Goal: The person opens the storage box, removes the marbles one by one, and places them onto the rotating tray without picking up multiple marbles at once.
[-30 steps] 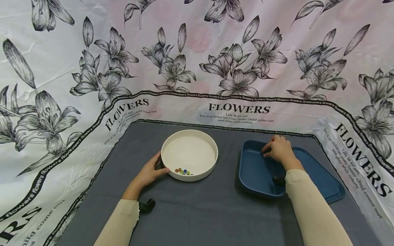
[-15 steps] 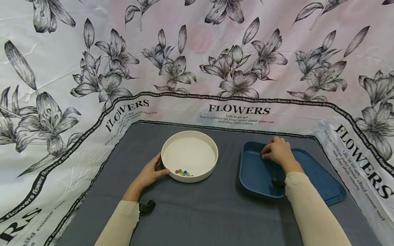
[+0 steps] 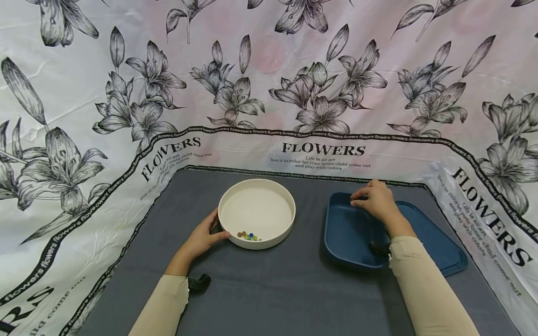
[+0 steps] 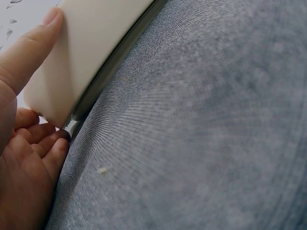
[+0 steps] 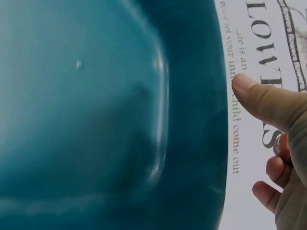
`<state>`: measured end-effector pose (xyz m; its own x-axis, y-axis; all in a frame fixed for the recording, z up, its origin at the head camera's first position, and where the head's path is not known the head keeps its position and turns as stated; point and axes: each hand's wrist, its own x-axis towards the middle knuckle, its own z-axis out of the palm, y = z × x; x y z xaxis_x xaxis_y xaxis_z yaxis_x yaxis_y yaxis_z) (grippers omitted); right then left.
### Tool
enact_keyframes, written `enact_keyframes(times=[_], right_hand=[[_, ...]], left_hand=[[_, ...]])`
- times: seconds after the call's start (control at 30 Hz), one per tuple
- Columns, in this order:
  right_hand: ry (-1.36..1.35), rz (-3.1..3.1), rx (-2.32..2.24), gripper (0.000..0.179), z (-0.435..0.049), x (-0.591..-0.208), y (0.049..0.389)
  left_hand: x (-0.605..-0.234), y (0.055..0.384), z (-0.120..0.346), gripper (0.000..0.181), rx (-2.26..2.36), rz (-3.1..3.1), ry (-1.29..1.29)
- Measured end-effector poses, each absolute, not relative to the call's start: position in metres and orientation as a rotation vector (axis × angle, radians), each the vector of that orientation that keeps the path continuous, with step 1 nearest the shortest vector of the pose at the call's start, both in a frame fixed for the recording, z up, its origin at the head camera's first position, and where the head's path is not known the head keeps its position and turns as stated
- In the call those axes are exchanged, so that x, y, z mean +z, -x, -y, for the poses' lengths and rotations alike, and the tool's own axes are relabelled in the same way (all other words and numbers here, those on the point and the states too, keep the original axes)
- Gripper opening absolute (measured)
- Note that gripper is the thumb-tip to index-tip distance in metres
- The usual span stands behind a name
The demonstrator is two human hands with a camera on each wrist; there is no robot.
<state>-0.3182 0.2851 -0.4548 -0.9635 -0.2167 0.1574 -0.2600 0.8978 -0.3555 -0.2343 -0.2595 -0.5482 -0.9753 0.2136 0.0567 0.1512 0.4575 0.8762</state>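
My left hand (image 3: 201, 240) grips a round cream tray (image 3: 258, 210) by its near left side. In the left wrist view the thumb (image 4: 43, 38) lies on the outer wall, with the other fingers curled at the bottom edge. Several small coloured marbles (image 3: 248, 236) lie together at the tray's near edge. My right hand (image 3: 375, 198) hovers over the far end of a deep blue box (image 3: 336, 228). The right wrist view shows its thumb stretched out and the fingers curled, with a small shiny spot (image 5: 277, 140) by one fingertip; I cannot tell whether it holds something.
A flat blue lid (image 3: 445, 242) lies to the right of the box, partly behind the right forearm. Grey cloth (image 3: 277, 289) covers the table. A flower-printed sheet (image 3: 319, 154) rises behind and at both sides.
My right hand has risen a little from the box's far end and shifted slightly left. The left hand keeps its hold on the tray.
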Motion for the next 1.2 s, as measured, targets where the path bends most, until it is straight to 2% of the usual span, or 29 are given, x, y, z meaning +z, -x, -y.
enact_keyframes(times=[0.7,1.13,1.2], right_hand=[[-0.509,2.879,0.642,0.019,-0.223,-0.437,0.313],[-0.669,2.808,0.515,0.016,-0.176,-0.438,0.317],[-0.693,2.809,0.513,0.018,-0.167,-0.437,0.318]], left_hand=[[-0.545,0.233,0.261,0.108,1.573,-2.620,-0.337],[-0.546,0.234,0.260,0.104,1.595,-2.616,-0.345],[-0.538,0.230,0.257,0.102,1.585,-2.619,-0.348]])
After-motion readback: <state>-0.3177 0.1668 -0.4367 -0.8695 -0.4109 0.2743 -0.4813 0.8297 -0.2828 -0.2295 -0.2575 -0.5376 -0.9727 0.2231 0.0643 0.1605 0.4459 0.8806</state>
